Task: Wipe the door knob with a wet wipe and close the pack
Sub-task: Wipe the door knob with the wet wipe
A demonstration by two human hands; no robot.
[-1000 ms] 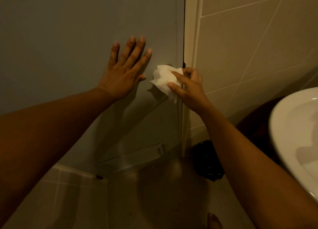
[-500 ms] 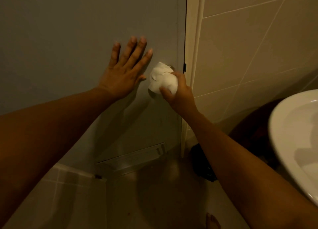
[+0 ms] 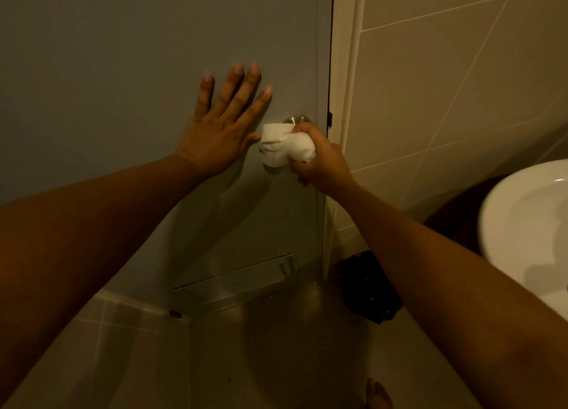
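A metal door knob point(image 3: 294, 120) sits near the right edge of a grey door point(image 3: 123, 70); only its top rim shows above the wipe. My right hand point(image 3: 319, 159) is closed around a bunched white wet wipe point(image 3: 284, 145) pressed over the knob. My left hand point(image 3: 222, 122) lies flat on the door with fingers spread, just left of the knob, thumb beside the wipe. The wipe pack is not in view.
A white door frame point(image 3: 345, 101) and beige tiled wall point(image 3: 445, 85) stand to the right. A white basin point(image 3: 528, 233) juts in at the right edge. A dark bag point(image 3: 368, 288) lies on the floor by the frame. A metal vent strip point(image 3: 233, 281) crosses the door's bottom.
My right hand has bunched the wipe and turned down around the knob, now gripping from below and the right. The knob's top rim has come into sight. My left hand stays flat.
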